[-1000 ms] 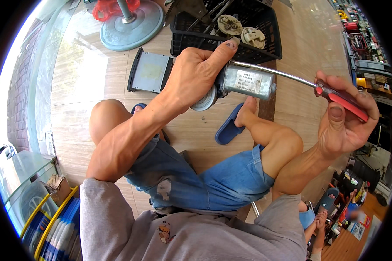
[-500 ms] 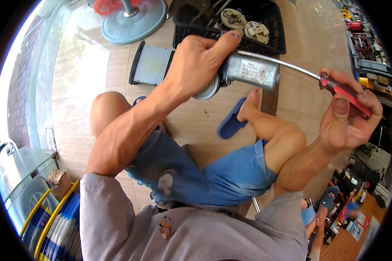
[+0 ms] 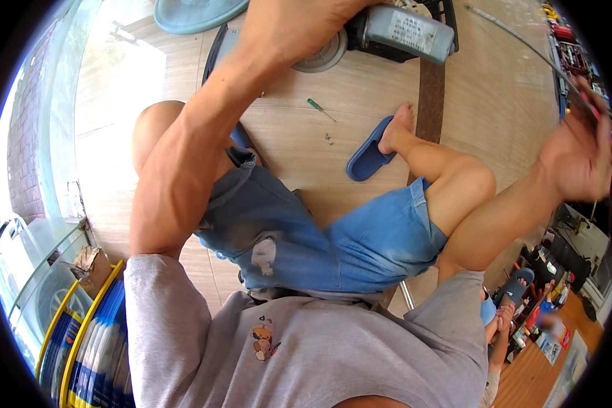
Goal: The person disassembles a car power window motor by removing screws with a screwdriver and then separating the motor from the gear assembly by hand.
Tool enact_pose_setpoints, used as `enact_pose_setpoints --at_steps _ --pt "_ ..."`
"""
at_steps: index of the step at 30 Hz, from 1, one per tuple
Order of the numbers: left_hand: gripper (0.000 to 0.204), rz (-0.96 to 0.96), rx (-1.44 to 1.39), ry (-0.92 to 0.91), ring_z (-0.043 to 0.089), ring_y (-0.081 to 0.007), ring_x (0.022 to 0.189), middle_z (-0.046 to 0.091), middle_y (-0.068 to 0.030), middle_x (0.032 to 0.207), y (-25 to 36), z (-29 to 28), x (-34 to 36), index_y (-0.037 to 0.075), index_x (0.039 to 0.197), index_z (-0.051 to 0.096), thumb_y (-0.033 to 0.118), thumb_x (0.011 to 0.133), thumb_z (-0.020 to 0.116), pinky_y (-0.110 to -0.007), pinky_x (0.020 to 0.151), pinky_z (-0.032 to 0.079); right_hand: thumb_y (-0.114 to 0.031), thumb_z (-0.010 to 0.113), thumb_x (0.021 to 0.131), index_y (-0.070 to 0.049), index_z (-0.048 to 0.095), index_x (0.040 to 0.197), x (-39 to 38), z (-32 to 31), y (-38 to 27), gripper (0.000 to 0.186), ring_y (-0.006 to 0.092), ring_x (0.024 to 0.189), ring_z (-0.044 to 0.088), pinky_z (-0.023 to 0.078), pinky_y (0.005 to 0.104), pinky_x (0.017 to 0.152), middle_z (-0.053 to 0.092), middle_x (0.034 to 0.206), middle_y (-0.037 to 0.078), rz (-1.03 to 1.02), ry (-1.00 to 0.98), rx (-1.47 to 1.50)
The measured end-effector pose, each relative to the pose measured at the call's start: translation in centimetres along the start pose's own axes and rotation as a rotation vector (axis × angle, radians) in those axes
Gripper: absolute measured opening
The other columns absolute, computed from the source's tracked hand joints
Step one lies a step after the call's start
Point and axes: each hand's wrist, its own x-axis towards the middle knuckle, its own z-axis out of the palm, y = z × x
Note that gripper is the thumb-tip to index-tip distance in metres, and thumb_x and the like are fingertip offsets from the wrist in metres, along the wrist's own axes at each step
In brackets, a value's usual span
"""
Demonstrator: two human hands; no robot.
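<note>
My left hand (image 3: 306,24) is at the top edge, closed on an electric motor with a silver cylindrical body (image 3: 411,34) and a white label; the upper fingers are cut off by the frame. A grey round disc (image 3: 323,54) sits on the motor's left end, partly behind my wrist. Far to the right, my blurred right hand (image 3: 581,153) grips a long-shafted screwdriver (image 3: 523,47) with a red handle. Its shaft points up and left, apart from the motor. On the floor below the motor lies a small green-handled screwdriver (image 3: 321,109), beside tiny loose bits (image 3: 329,139).
Behind the motor shows a black crate (image 3: 449,20) with parts inside. A round pale-blue base (image 3: 197,15) stands at the upper left, with a flat metal-and-black unit (image 3: 217,51) below. Another person's hands (image 3: 505,314) appear at the lower right, near a wooden desk (image 3: 534,370).
My right hand has swung right, drawing the screwdriver's shaft away from the motor. The motor and my left hand sit higher in view, and the green screwdriver on the floor now shows.
</note>
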Motion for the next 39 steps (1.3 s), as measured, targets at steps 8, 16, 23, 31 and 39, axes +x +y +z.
enact_pose_setpoints --at_steps 8,16,23,31,39 --pt "0.043 0.048 -0.414 0.017 0.060 -0.0082 0.063 0.069 -0.0052 0.075 0.7 -1.5 -0.3 -0.003 0.086 0.073 0.038 0.093 0.064 -0.022 0.059 0.046 -0.003 0.058 0.081 0.002 0.056 0.111 -11.8 4.4 17.8 0.031 0.0200 0.051 0.061 0.052 0.0345 0.048 0.058 0.066 0.010 0.977 -0.229 -0.452" --pt "0.042 -0.078 -0.678 -0.026 0.064 -0.0105 0.070 0.068 -0.0055 0.084 1.5 -4.7 -0.5 0.000 0.105 0.067 0.039 0.094 0.059 -0.023 0.061 0.050 -0.013 0.052 0.094 -0.004 0.059 0.089 -45.8 6.9 23.7 0.012 0.0203 0.043 0.057 0.042 0.0361 0.036 0.059 0.063 0.010 1.703 -0.387 -0.529" --pt "0.038 0.126 -0.986 -0.088 0.067 -0.0109 0.079 0.069 -0.0061 0.097 -0.9 -3.4 2.5 0.003 0.117 0.061 0.036 0.100 0.053 -0.025 0.071 0.057 -0.025 0.073 0.084 -0.005 0.066 0.111 -53.8 4.2 22.5 0.034 0.0214 0.063 0.064 0.053 0.0364 0.061 0.066 0.079 0.010 1.312 -0.288 -1.039" --pt "0.039 0.242 -1.013 -0.295 0.065 -0.0103 0.075 0.069 -0.0035 0.095 -1.8 -3.5 3.3 0.006 0.115 0.062 0.041 0.098 0.055 -0.025 0.064 0.054 -0.030 0.078 0.080 -0.010 0.065 0.116 -49.9 8.2 21.5 0.043 0.0289 0.089 0.068 0.053 0.0405 0.080 0.071 0.092 0.011 1.433 -0.359 -1.000" --pt "0.033 -0.062 -0.712 0.148 0.051 -0.0074 0.047 0.056 0.0030 0.066 -1.8 -2.1 3.7 0.013 0.090 0.060 0.044 0.097 0.054 -0.023 0.041 0.043 -0.028 0.074 0.083 -0.010 0.063 0.114 -50.9 7.4 22.5 0.038 0.0321 0.093 0.066 0.051 0.0431 0.082 0.070 0.095 0.013 1.298 -0.395 -1.002"
